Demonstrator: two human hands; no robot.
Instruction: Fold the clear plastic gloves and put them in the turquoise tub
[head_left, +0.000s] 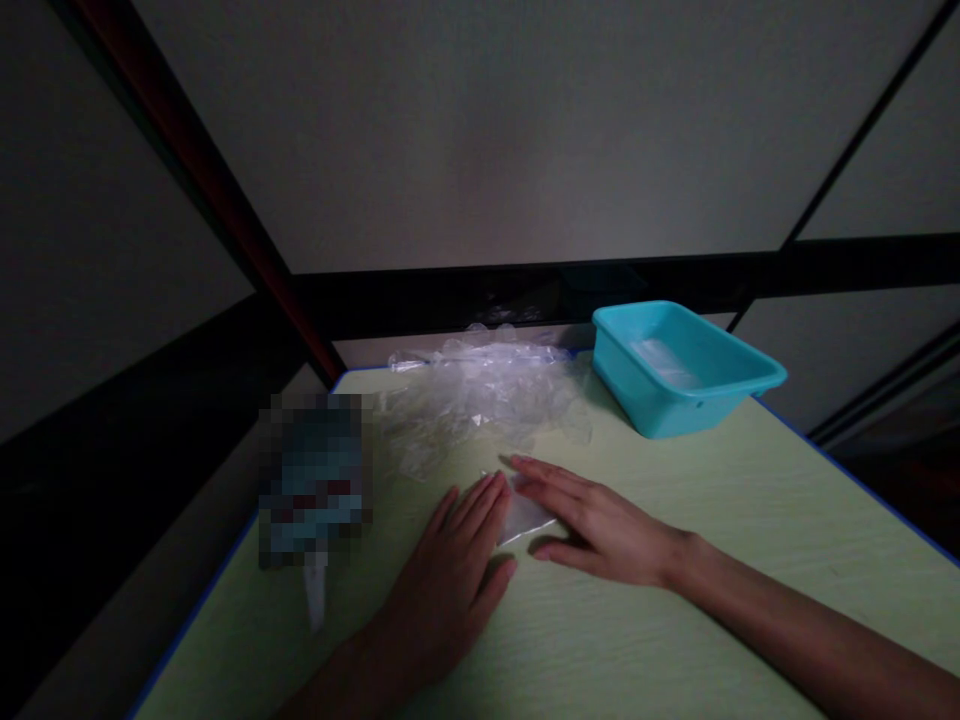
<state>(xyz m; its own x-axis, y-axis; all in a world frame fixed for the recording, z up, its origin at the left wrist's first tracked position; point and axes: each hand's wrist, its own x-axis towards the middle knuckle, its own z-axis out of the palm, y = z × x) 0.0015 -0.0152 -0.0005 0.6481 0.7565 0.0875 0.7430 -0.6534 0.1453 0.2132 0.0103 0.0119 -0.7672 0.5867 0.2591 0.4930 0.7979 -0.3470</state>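
Observation:
A small folded sheet of clear plastic (pixel 523 515) lies flat on the light green table (pixel 750 500) between my hands. My left hand (pixel 457 580) rests on its left edge, palm down, with the fingers stretched out. From the right, my right hand (pixel 600 520) lies over its upper right part, fingers extended and thumb apart. The fingers hide parts of the sheet. Behind the hands spreads a loose pile of crumpled clear plastic (pixel 495 390), which looks like thin gloves.
A turquoise basin (pixel 652 405) stands at the back right with clear plastic inside. At the left edge is a blurred item (pixel 315 480) with a white strip (pixel 316 595) below it. A pale wall rises behind the table.

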